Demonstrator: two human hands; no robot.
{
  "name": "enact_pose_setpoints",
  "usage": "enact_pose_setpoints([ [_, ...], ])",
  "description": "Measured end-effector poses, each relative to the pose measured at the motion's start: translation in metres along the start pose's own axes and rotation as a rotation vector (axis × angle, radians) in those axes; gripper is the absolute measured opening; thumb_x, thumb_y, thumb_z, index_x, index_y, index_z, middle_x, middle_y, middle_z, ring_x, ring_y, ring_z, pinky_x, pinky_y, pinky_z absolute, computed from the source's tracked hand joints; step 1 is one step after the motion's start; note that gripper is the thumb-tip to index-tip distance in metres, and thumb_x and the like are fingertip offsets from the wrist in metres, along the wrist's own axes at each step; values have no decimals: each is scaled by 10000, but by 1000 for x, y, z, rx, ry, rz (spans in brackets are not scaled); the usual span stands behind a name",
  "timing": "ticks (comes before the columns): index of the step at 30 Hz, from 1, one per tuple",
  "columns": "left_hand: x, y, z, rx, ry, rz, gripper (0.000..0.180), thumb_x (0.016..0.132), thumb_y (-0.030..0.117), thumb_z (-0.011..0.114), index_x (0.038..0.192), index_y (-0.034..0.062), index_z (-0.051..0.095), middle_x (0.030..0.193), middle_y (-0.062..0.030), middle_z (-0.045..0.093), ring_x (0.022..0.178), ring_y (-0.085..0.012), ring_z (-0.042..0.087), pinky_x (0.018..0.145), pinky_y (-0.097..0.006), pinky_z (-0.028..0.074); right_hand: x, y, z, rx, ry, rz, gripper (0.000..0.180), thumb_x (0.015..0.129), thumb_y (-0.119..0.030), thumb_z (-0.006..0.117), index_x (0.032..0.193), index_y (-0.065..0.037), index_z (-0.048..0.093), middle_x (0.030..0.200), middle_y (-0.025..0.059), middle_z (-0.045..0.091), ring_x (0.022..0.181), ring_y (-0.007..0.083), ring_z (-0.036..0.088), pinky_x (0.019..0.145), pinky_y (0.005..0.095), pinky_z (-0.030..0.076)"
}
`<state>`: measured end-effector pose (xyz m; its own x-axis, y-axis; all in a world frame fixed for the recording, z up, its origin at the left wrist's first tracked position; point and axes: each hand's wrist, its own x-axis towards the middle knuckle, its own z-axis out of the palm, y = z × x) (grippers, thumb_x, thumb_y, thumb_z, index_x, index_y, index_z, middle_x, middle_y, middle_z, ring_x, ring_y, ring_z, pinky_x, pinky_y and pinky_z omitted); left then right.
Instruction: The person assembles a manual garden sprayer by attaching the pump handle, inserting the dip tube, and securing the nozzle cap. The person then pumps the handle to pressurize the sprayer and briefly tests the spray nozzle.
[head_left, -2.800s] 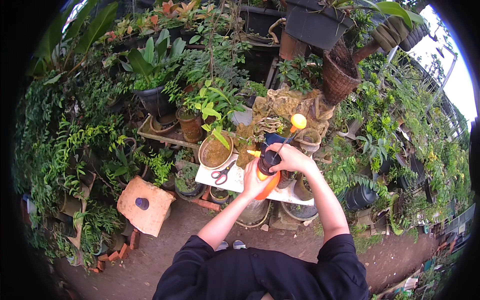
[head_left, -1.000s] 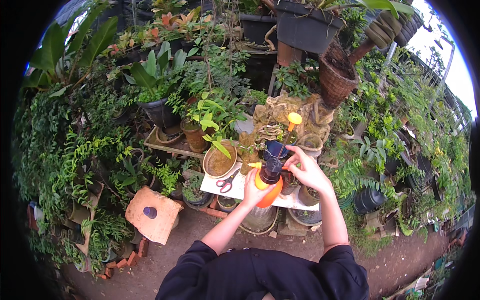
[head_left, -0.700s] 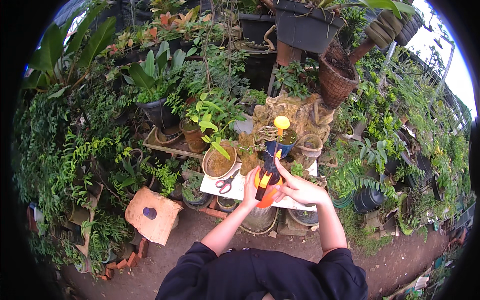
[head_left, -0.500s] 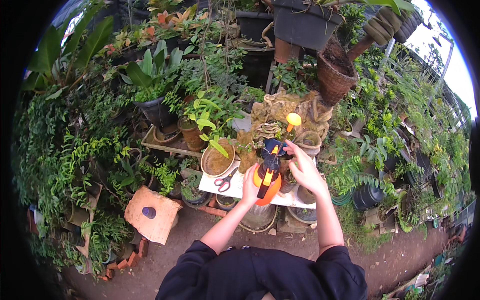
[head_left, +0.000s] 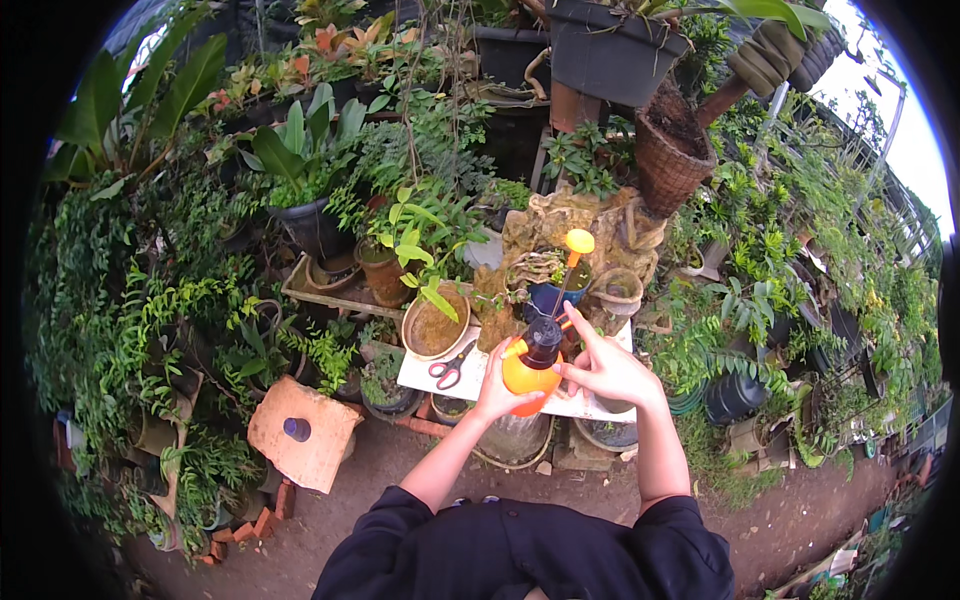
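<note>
An orange pump sprayer (head_left: 530, 378) with a black head and a yellow plunger knob (head_left: 579, 241) on a thin rod stands upright between my hands. My left hand (head_left: 496, 386) wraps round the left side of its bottle. On the other side, my right hand (head_left: 612, 368) rests its thumb against the bottle near the neck, with the index finger up beside the head; its other fingers are partly hidden. Below is a white tabletop (head_left: 420, 372), where scissors (head_left: 449, 371) with red and black handles lie left of my left hand. Just beyond the sprayer is a blue pot (head_left: 547, 297) with a small plant.
A round tan pot (head_left: 436, 325) stands at the table's left edge. Behind rises a brown rock-like piece (head_left: 590, 225); a woven basket pot (head_left: 672, 160) leans above it. To the left is an orange-brown slab (head_left: 300, 445) bearing a small dark purple object (head_left: 297, 428). Potted plants crowd all around.
The sprayer has turned, so its black and yellow trigger no longer faces me. My right hand has come down and in, its thumb now against the bottle.
</note>
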<state>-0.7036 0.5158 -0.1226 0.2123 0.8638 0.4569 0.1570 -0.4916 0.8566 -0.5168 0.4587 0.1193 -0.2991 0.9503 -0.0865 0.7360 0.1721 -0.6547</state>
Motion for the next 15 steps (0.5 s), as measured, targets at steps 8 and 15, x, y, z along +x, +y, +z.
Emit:
enact_pose_setpoints([
  [8,0,-3,0,13,0,2,1201,578,394,942,1496,-7,279,1451,-226,385,1386,-392,370,1167,-488,317,24,29,-2,-267,312,-168,603,872,-82,534,1456,0,412,1213,202,621,1116,342,610,960,431,483],
  [15,0,-4,2,-1,14,7,1204,578,389,939,1499,-7,272,1451,-227,381,1382,-386,376,1166,-484,319,52,71,19,-265,190,-262,581,875,-67,474,1448,12,417,1400,226,506,1313,386,483,1094,453,412],
])
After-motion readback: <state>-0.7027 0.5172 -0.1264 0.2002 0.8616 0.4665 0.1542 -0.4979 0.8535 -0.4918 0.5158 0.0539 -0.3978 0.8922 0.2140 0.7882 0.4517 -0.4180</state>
